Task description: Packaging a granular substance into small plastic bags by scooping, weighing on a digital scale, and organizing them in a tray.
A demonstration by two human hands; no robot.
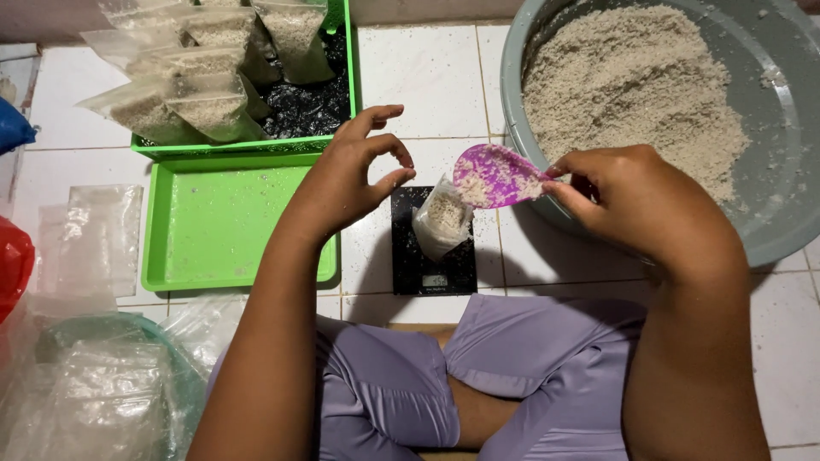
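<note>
My right hand point(636, 201) grips the handle of a purple speckled scoop point(491, 175) that carries some pale grain and tips over a small clear plastic bag point(442, 218). The bag, part full of grain, stands on a black flat scale point(431, 256) on the tiled floor. My left hand point(354, 175) hovers just left of the bag with fingers apart and curled, holding nothing. A big grey basin point(773, 213) heaped with the same grain point(632, 94) sits behind my right hand.
A green tray point(222, 226) lies left of the scale. Behind it a green crate point(256, 147) holds several filled bags point(196, 94). A pile of clear plastic bags point(94, 239) lies at the left, more at the lower left point(94, 393). My purple-clad legs point(478, 376) are crossed below.
</note>
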